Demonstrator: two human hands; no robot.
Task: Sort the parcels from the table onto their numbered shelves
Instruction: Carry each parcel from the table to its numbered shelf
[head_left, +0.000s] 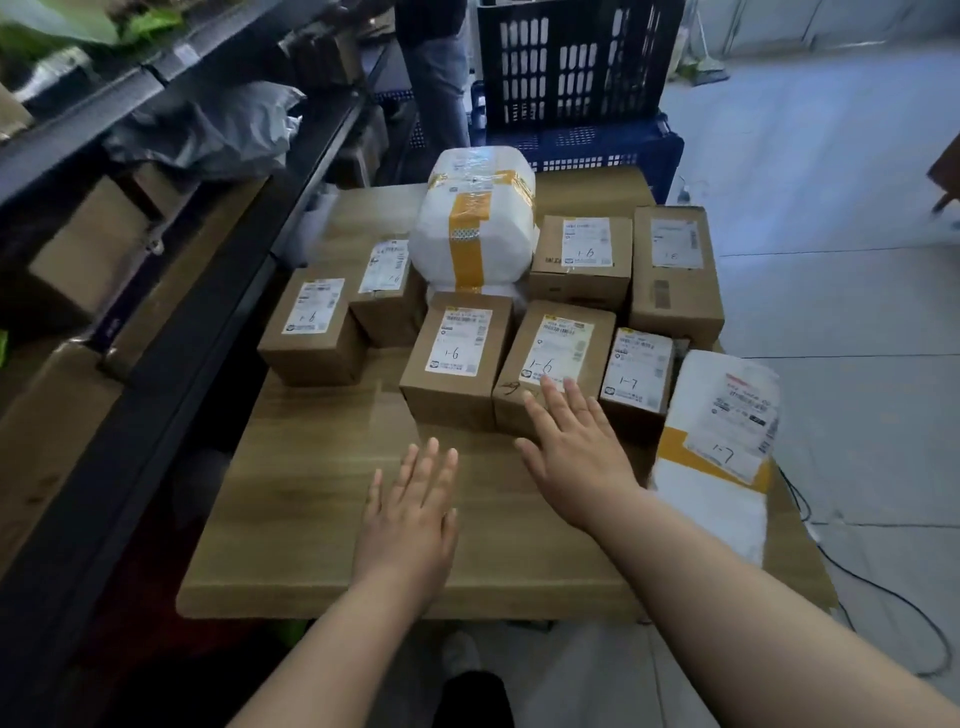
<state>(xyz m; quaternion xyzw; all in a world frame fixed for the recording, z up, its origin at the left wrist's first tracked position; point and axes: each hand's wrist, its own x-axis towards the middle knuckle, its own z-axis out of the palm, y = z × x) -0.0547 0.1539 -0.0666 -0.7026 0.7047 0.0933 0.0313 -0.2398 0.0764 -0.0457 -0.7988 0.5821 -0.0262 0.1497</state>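
Several labelled parcels sit on a wooden table. In the front row stand two brown boxes marked 1-6, one on the left and one beside it, then a small box marked 1-7. A white bag marked 1-7 lies at the right edge. A big white bundle with yellow tape stands behind. My right hand is flat with spread fingers, its fingertips over the near edge of the second 1-6 box. My left hand hovers open over bare table.
A dark metal shelf rack with boxes and a grey bag runs along the left. Dark blue plastic crates stand behind the table, with a person's legs next to them. Cables lie on the tiled floor at the right.
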